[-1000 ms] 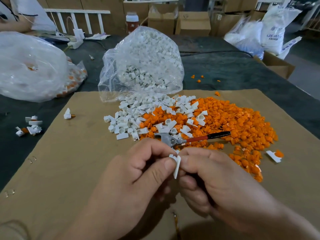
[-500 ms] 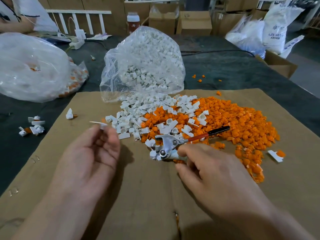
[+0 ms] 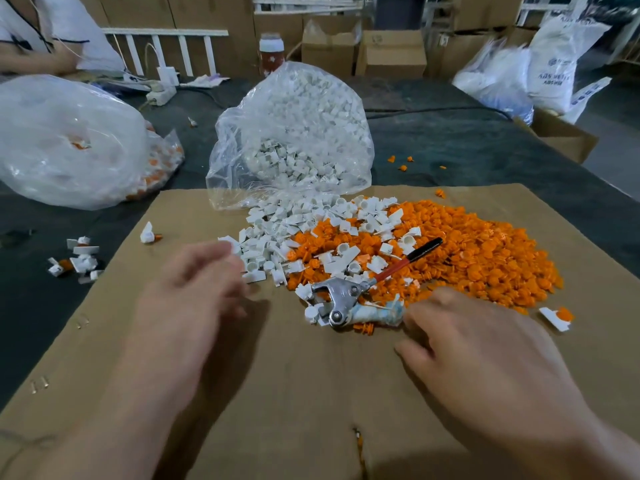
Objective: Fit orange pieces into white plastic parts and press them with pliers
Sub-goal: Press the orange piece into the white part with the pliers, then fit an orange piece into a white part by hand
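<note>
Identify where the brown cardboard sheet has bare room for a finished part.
Bare: the near strip of the brown cardboard sheet between the left hand and right hand, and its left margin. Crowded: the far middle and right, under white plastic parts, orange pieces and the metal pliers.

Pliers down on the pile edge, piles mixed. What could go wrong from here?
1. The pliers lie on loose parts; the right hand grabbing them may scatter pieces.
2. White parts and orange pieces overlap mid-pile, so the left hand could pick up extras.
3. Strays already sit off the cardboard.
</note>
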Tool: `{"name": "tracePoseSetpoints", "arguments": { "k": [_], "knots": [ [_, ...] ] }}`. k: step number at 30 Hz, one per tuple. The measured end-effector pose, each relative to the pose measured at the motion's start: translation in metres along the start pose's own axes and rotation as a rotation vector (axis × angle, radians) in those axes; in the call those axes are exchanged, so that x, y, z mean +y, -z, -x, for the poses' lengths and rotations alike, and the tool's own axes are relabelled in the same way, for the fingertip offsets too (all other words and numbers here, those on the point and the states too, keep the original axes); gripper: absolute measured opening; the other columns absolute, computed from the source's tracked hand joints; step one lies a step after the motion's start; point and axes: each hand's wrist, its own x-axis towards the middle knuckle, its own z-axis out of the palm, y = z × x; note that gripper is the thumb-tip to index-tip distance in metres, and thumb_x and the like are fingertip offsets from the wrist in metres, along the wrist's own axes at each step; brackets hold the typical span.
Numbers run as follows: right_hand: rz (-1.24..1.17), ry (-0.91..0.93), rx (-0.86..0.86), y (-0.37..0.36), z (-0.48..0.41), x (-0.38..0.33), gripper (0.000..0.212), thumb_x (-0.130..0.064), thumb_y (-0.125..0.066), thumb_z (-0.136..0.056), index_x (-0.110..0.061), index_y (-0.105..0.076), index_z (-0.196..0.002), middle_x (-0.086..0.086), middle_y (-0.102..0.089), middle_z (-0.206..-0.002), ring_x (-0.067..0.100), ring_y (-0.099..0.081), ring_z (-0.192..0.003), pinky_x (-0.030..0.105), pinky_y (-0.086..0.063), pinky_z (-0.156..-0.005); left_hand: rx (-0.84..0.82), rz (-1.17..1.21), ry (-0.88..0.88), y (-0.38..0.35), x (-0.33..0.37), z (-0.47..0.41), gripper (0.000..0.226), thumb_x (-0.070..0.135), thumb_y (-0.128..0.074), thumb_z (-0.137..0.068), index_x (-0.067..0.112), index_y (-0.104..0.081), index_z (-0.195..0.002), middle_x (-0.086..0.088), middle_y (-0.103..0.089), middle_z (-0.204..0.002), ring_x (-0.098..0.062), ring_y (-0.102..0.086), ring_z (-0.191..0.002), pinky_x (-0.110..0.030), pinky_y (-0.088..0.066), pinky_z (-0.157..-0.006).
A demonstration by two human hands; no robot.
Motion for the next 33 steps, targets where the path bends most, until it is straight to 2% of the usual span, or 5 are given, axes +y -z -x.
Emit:
{"name": "tracePoseSetpoints", "arguments": {
  "k": [3,6,16,22,33],
  "knots": [
    [-0.015,0.069,-0.084,0.003,0.002,-0.001,0.017,-0.05,-0.034,-0.096,-0.034,-0.04,-0.094,-0.01,-0.039,-0.089,0.012,-0.045,-0.086,0.03,-0.042,-0.064,-0.246,-0.705,-0.284,-0.024,0.003,0.023,0.025,0.047,-0.071,-0.08,0.042,-0.068,-0.104,0.019,-0.066,-0.097,0.002,-0.06,-0.089,-0.029,-0.05,-0.079],
    [-0.033,0.141,-0.119,0.0,0.002,-0.001,0.011,-0.034,-0.037,-0.099,-0.033,-0.045,-0.105,-0.011,-0.039,-0.096,0.013,-0.042,-0.096,0.031,-0.045,-0.077,-0.332,-0.989,-0.43,-0.031,0.001,0.03,0.047,0.049,-0.062,-0.084,0.04,-0.058,-0.131,0.016,-0.056,-0.112,-0.009,-0.051,-0.106,-0.03,-0.045,-0.09],
    [-0.143,0.233,-0.133,-0.006,-0.004,-0.003,0.017,-0.022,-0.037,-0.101,-0.035,-0.048,-0.1,-0.017,-0.037,-0.104,0.008,-0.031,-0.099,0.025,-0.035,-0.086,-0.319,-1.01,-0.592,-0.036,-0.005,0.029,0.013,0.036,-0.069,-0.081,0.032,-0.058,-0.085,0.017,-0.056,-0.085,-0.008,-0.049,-0.087,-0.026,-0.042,-0.069],
    [-0.069,0.107,-0.137,0.004,0.002,0.001,0.009,-0.039,-0.036,-0.099,-0.034,-0.041,-0.095,-0.013,-0.033,-0.095,0.006,-0.039,-0.089,0.027,-0.042,-0.078,-0.3,-0.993,-0.594,-0.036,-0.005,0.03,0.017,0.033,-0.073,-0.082,0.034,-0.056,-0.086,0.018,-0.055,-0.084,-0.006,-0.045,-0.084,-0.017,-0.032,-0.062],
    [-0.153,0.189,-0.13,-0.002,0.0,-0.002,0.012,-0.029,-0.035,-0.102,-0.034,-0.047,-0.101,-0.014,-0.043,-0.1,0.007,-0.038,-0.097,0.024,-0.037,-0.084,-0.328,-0.936,-0.603,-0.048,-0.005,0.036,0.015,0.033,-0.072,-0.085,0.026,-0.058,-0.083,0.013,-0.053,-0.082,-0.011,-0.047,-0.082,-0.032,-0.043,-0.069]
  ]
}}
